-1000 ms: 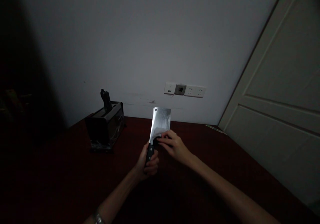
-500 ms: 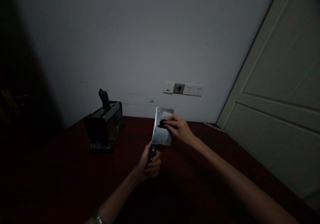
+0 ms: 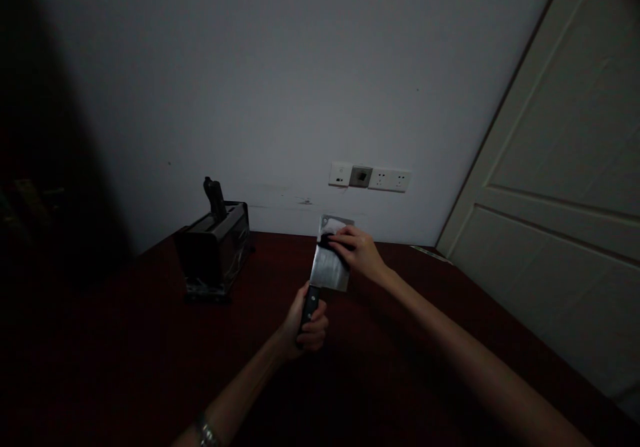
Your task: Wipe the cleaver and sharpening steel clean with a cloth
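Observation:
My left hand (image 3: 295, 330) is wrapped round the black riveted handle of a cleaver (image 3: 330, 271), which it holds blade up and leaning slightly right above the dark red table. Against the upper part of the broad steel blade, my right hand (image 3: 364, 252) presses a small black-and-white piece (image 3: 326, 240) that looks like cloth. Its fingers are pinched together on this piece and hide part of it. A bright white patch shows just above the fingertips, near the blade's top edge.
A knife block (image 3: 215, 250) with dark sides stands on the table (image 3: 160, 354) at the left, a black-handled knife (image 3: 215, 198) upright in it. Behind are a pale wall with sockets (image 3: 370, 177) and, at the right, a panelled white door (image 3: 560, 167).
My right hand has slid the cloth-like piece a little up the blade towards its top edge. The cleaver and both hands appear slightly further right, as does the whole view.

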The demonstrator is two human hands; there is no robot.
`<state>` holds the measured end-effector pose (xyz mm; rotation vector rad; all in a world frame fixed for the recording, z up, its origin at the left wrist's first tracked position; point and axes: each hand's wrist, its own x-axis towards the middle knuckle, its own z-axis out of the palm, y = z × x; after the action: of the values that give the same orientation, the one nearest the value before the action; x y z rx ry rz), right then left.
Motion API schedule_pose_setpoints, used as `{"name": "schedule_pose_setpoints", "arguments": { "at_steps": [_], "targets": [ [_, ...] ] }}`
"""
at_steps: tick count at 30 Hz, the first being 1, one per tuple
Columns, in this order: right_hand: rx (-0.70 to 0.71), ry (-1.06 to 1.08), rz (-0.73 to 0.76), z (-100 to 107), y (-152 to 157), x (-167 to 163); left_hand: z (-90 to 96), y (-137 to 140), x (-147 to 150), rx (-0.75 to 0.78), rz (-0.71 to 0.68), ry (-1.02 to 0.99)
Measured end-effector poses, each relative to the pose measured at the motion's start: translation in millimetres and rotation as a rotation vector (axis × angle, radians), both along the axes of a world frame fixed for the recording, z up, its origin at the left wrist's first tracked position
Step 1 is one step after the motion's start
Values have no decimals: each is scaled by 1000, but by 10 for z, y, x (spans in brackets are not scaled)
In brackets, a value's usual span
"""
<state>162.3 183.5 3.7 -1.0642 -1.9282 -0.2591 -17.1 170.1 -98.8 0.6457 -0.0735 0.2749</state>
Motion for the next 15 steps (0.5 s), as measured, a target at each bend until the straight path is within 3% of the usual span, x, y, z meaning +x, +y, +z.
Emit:
{"name": "schedule_pose_setpoints", "arguments": {
  "at_steps": [5,7,12,15],
  "targets": [
    [-108,-151,213,-272,-246,-278,-15,-1,11,-26,21,4],
    [-85,-118,171,-177,-158,-244,1,-25,15,-23,16,27],
    [29,34,-63,296,249,14,48,-106,36,21,-35,77],
    [48,42,-66,295,231,-9,52,-113,40,25,-28,81]
  ]
}}
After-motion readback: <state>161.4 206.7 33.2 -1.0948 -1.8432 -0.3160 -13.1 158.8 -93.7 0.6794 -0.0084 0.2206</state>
